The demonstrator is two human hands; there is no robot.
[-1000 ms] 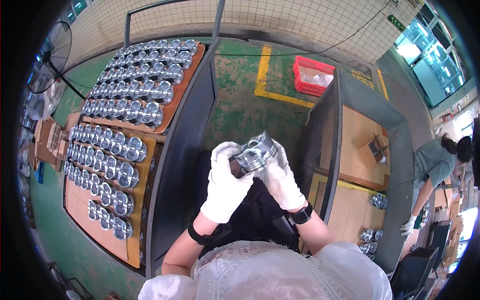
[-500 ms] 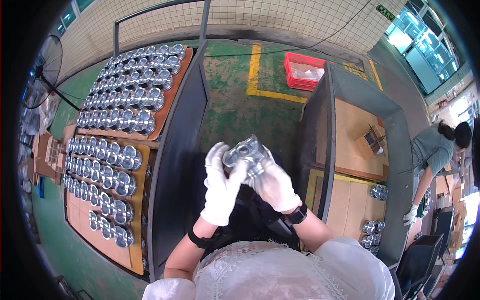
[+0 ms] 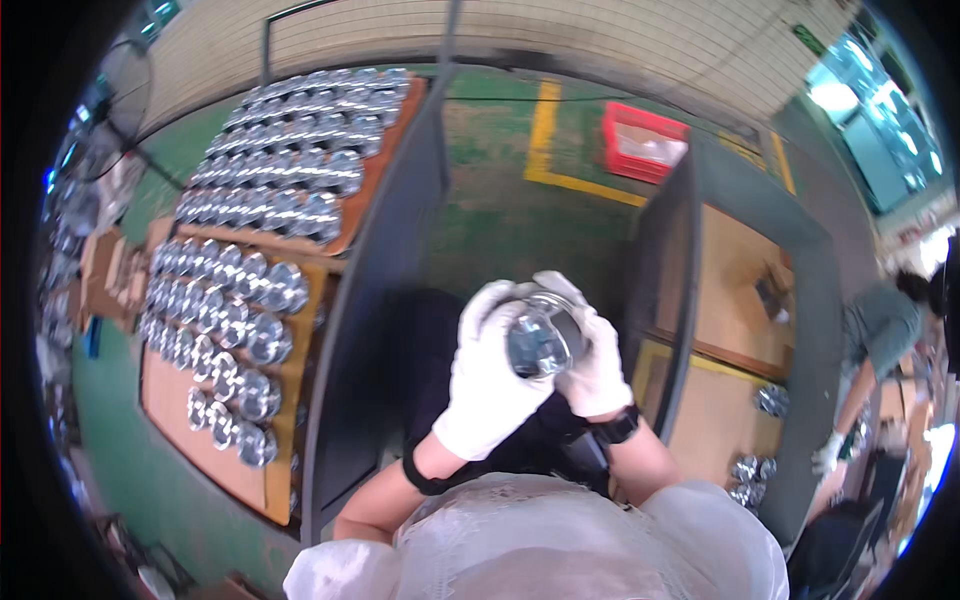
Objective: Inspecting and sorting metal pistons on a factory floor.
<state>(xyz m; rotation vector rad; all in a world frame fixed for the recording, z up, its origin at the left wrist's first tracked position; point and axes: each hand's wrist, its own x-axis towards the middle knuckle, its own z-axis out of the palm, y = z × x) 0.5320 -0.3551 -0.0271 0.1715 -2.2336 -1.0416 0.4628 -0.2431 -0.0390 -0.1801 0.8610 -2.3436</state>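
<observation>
Writing: green wall sign (image 3: 808, 40), marks too blurred to read.
Piston, in hand: one bright metal piston (image 3: 540, 347), held before the torso between two racks.
Left hand: white-gloved hand (image 3: 492, 372), gripping the piston's left side.
Right hand: white-gloved hand (image 3: 598, 365), gripping its right side.
Left rack (image 3: 375, 290): two boards of pistons; nearest row (image 3: 222, 425), three; remainder blurred.
Right rack (image 3: 815, 340): some pistons (image 3: 750, 470), count unclear.
Red crate (image 3: 625, 162): one, on floor.
Obstruction: gloves cover part of the held piston.
Co-worker (image 3: 885, 325): one, beyond right rack.
</observation>
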